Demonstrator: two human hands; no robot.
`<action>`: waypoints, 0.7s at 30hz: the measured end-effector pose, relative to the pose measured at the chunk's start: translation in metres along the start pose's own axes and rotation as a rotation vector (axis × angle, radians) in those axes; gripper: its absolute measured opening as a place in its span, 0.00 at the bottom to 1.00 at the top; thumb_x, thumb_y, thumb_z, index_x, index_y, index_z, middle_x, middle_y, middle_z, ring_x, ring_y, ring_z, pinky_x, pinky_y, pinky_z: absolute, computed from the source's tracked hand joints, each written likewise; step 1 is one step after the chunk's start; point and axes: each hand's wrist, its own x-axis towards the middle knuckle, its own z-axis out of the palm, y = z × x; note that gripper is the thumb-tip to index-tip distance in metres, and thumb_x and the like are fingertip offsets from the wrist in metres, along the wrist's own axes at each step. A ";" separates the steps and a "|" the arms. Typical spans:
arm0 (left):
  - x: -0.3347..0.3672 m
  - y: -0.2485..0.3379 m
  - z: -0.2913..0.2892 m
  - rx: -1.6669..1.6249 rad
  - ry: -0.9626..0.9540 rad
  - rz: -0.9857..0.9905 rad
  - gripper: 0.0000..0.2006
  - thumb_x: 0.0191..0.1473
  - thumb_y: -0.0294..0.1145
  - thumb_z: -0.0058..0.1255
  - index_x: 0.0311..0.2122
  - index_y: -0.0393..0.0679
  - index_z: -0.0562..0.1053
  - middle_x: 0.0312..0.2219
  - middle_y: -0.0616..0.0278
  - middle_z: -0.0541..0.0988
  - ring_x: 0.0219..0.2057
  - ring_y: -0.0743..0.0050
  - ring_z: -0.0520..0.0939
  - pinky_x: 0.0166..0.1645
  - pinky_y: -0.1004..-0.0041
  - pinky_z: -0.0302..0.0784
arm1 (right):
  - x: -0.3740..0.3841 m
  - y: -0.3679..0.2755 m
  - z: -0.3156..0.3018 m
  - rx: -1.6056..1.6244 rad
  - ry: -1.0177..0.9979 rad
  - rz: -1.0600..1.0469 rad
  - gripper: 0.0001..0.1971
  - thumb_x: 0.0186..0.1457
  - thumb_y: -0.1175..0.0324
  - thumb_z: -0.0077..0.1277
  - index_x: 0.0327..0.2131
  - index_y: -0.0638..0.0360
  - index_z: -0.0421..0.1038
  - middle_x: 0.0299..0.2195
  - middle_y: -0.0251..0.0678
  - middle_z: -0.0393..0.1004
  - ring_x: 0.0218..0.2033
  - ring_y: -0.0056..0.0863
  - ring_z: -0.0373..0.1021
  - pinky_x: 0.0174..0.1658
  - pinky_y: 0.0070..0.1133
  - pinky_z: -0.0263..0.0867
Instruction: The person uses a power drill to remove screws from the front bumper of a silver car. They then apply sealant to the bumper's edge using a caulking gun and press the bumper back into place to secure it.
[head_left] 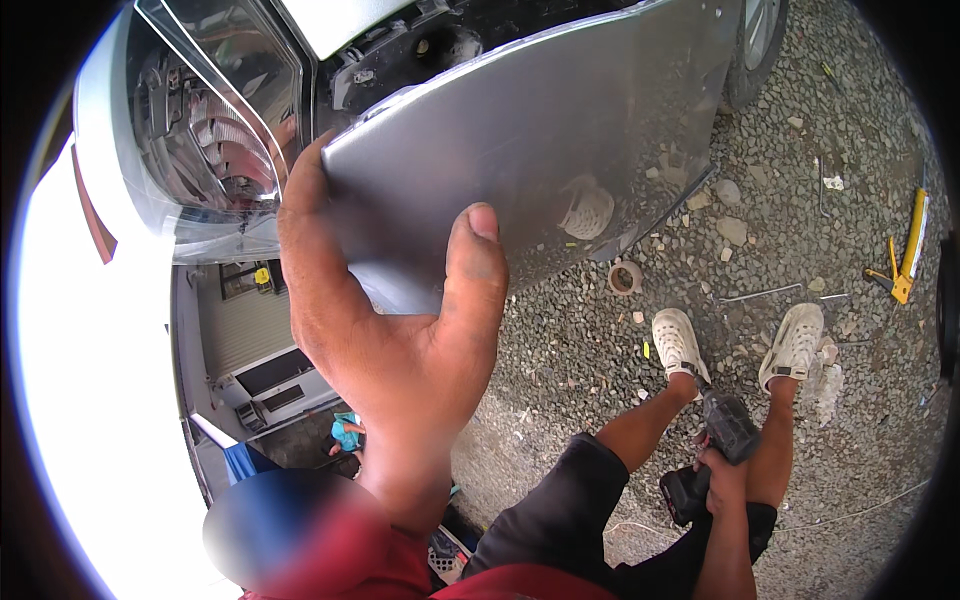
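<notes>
My left hand (390,345), large in the near left, is at the left edge of a grey car body panel (520,140). Its thumb lies against the panel's outer face, and its index finger reaches up along the edge beside a clear-covered car lamp (205,130); the other fingers are hidden. Low on the right, my right hand (722,480) is wrapped around the handle of a dark cordless drill (732,428). The drill, with its black battery (685,494), is held between my legs, apart from the panel.
A wheel (765,40) stands beyond the panel. On the gravel (600,390) lie a tape roll (626,278), a metal rod (762,293) and a yellow cutter-like tool (910,245). Near my feet is crumpled clear plastic (828,390). A person in turquoise (347,432) is farther off left.
</notes>
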 end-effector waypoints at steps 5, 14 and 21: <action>0.008 -0.003 -0.004 -0.112 -0.039 -0.092 0.41 0.54 0.49 0.71 0.69 0.45 0.69 0.59 0.50 0.78 0.55 0.60 0.82 0.59 0.60 0.77 | -0.005 -0.005 0.012 0.014 0.042 0.006 0.18 0.49 0.84 0.52 0.45 0.63 0.74 0.37 0.38 0.78 0.30 0.24 0.72 0.30 0.22 0.70; 0.030 -0.010 -0.021 -0.181 -0.232 -0.138 0.40 0.52 0.51 0.74 0.67 0.45 0.73 0.56 0.50 0.82 0.51 0.60 0.86 0.57 0.61 0.81 | -0.001 -0.005 0.004 -0.015 0.012 0.050 0.19 0.50 0.84 0.51 0.47 0.62 0.74 0.38 0.38 0.78 0.30 0.24 0.72 0.30 0.22 0.69; 0.039 0.001 -0.031 -0.245 -0.346 -0.200 0.41 0.52 0.45 0.75 0.69 0.42 0.71 0.45 0.51 0.87 0.45 0.66 0.87 0.54 0.65 0.82 | 0.000 -0.019 0.005 0.007 0.017 0.068 0.24 0.51 0.84 0.51 0.54 0.62 0.73 0.39 0.36 0.77 0.33 0.23 0.72 0.31 0.23 0.69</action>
